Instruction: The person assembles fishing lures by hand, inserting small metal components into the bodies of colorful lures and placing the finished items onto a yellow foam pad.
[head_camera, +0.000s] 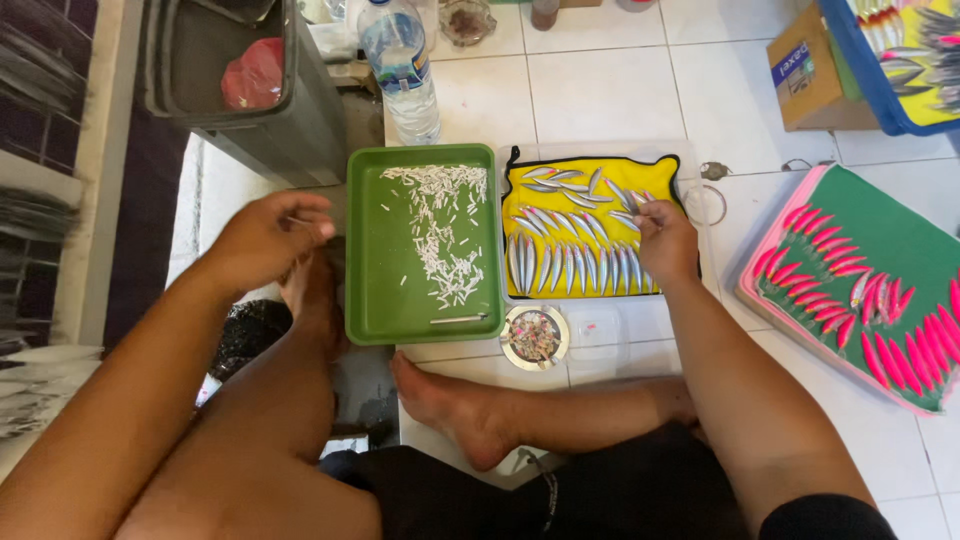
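Right hand (665, 238) pinches a silver lure (634, 208), half hidden, at centre frame; left hand (268, 236) curled, contents unclear. White tile floor (600, 95).

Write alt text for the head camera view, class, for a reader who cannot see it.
A person sitting on a white tiled floor reaches their right hand onto a yellow mat lined with silver fish-shaped lures. Their left hand hovers, fingers pinched, beside a green plastic tray scattered with small white pieces.
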